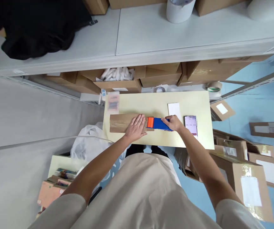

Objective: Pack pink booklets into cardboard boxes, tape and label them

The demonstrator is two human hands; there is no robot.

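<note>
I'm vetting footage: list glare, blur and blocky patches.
Head view: glare on clear tape across the large brown cardboard box, lower right; blocky pixels on the lit rectangular phone, top right; flat pinkish packet blurred; blue-and-orange tape dispenser fairly sharp.

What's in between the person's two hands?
Between the left hand and the right hand you can see a blue-and-orange tool, gripped by the right, and one end of the brown cardboard package. The head view shows it.

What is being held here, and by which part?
A blue-and-orange tool, by the end of its blue part away from the orange; the right grip holds it. The left grip lies open on the brown cardboard.
</note>
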